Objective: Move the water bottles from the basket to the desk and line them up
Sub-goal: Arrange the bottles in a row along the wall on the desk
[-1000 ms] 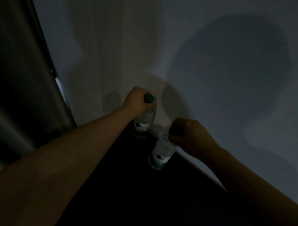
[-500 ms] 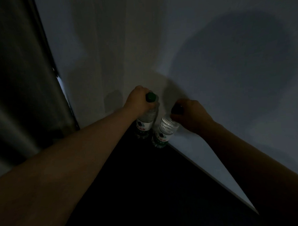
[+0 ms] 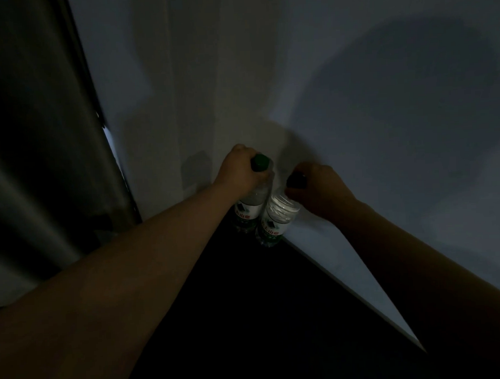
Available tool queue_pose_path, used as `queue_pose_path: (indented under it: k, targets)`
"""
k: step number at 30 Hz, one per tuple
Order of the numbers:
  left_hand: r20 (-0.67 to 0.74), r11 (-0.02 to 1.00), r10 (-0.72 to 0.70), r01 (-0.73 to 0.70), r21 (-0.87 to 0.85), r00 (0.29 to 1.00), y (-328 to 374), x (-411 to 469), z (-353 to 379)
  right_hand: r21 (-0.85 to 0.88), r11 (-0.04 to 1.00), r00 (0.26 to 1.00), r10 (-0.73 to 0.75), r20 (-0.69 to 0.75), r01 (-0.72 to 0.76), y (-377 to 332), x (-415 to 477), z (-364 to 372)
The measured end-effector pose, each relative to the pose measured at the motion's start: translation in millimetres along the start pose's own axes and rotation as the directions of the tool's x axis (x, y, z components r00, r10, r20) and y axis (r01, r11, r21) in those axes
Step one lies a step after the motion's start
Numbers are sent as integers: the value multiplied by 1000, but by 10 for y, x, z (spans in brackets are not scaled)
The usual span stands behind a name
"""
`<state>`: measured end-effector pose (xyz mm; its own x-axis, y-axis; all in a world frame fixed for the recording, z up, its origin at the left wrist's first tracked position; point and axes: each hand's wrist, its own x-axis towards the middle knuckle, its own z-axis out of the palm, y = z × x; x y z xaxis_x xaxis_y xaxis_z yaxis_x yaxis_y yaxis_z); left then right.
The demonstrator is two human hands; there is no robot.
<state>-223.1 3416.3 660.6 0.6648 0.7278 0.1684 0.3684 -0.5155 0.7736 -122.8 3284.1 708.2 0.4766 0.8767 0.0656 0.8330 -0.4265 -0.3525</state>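
Left hand [image 3: 239, 174] grips left bottle [image 3: 248, 209], right hand [image 3: 322, 189] right bottle [image 3: 279, 214], upright.

The only print sits on two water bottles. The left bottle [image 3: 252, 202] wears a white label [image 3: 247, 211] with a dark peaked emblem and, under it, a short row of red characters, too dim and blurred to read. The right bottle [image 3: 281, 209], just to the right of it, carries a matching label [image 3: 271, 225]: dark emblem, red characters, green band below, likewise unreadable. No brand or number can be made out.
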Motion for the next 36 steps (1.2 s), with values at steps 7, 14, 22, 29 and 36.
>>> queue_pose_path:
  k: [7,14,22,29,36]
  targets:
    - [7,1000,-5,5,5,1000,-3,1,2,-17,1000,1000,-8,25,9,0,1,11]
    - [14,1000,-20,20,11,1000,-1,20,8,80,993,993,75,97,-83,-10,27,50]
    - [-2,999,-28,28,18,1000,-2,25,34,152,981,988,108,107,-124,32,15,20]
    - [12,999,-29,29,27,999,-1,22,26,163,980,990,101,101,-116,1,10,46]
    - [10,999,-31,31,22,999,13,24,23,158,979,990,112,89,-126,15,-49,41]
